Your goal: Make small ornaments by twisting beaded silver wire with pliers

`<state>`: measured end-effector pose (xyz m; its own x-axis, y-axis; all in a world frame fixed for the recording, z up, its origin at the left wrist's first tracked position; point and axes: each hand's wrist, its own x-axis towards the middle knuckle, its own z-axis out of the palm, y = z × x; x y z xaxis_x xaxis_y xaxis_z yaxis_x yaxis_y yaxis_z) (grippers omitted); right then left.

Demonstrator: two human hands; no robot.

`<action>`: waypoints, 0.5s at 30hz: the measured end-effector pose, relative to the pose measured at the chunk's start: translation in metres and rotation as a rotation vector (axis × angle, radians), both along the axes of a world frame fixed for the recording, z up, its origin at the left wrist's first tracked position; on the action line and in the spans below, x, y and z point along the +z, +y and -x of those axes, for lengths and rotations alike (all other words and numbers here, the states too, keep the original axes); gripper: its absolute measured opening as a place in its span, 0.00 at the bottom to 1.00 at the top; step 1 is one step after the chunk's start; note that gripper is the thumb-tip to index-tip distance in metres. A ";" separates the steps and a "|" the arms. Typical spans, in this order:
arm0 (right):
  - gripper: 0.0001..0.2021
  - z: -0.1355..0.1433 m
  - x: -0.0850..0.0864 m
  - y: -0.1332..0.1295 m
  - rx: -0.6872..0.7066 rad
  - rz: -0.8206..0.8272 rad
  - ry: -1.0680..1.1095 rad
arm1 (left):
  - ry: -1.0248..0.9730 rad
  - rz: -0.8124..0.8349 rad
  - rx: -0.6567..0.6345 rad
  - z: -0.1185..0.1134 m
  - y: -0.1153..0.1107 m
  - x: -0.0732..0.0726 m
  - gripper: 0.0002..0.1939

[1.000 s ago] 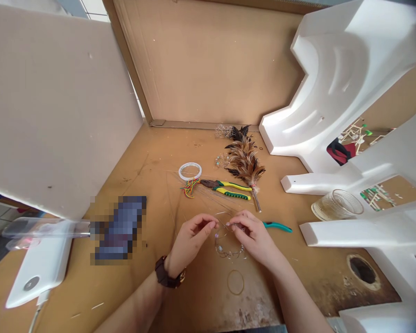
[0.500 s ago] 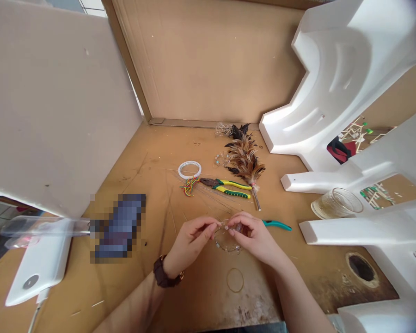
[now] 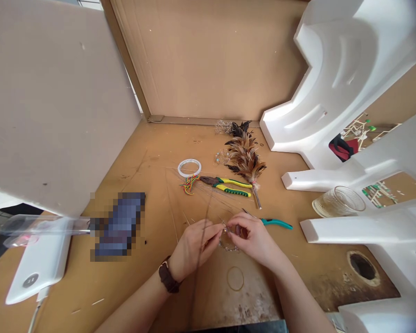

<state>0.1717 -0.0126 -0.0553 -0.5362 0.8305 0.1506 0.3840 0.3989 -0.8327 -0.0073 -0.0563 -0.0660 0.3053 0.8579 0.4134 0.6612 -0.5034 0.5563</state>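
A beaded wire ring (image 3: 229,249), like a bracelet, hangs just above the table between my two hands. My left hand (image 3: 197,243), with a dark watch (image 3: 168,276) on its wrist, pinches the ring's upper left part. On the other side my right hand (image 3: 251,233) pinches it close to the left fingertips. The small beads at the fingertips are partly hidden by the fingers. Behind my right hand lies a tool with a teal handle (image 3: 277,224), its head covered. A thin yellowish band (image 3: 235,279) lies on the table below the hands.
Yellow-green pliers (image 3: 229,185) lie beyond my hands, beside colourful threads (image 3: 190,185) and a white ring roll (image 3: 189,168). A feather duster (image 3: 246,155) is behind them. A glass (image 3: 339,202) stands at right among white moulded panels (image 3: 336,83). A white power bank (image 3: 38,259) lies left.
My left hand has turned and moved slightly right, its fingertips now meeting the right ones. The ring is drawn in closer between the hands.
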 end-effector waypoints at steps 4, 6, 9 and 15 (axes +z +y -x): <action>0.07 -0.001 -0.002 0.001 -0.009 0.008 -0.001 | 0.154 -0.023 0.006 0.000 -0.002 -0.001 0.11; 0.07 -0.001 -0.003 0.001 -0.009 0.011 -0.002 | 0.231 -0.037 0.007 0.001 -0.003 -0.002 0.11; 0.07 0.000 -0.003 0.002 -0.013 0.015 -0.011 | 0.305 -0.049 -0.016 0.002 -0.003 -0.002 0.12; 0.06 0.000 0.000 0.003 -0.002 0.040 -0.008 | 0.235 -0.049 -0.005 0.000 0.000 -0.001 0.11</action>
<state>0.1716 -0.0093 -0.0549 -0.5358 0.8368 0.1126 0.3918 0.3646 -0.8447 -0.0076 -0.0567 -0.0672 0.4023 0.8366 0.3717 0.7667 -0.5298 0.3626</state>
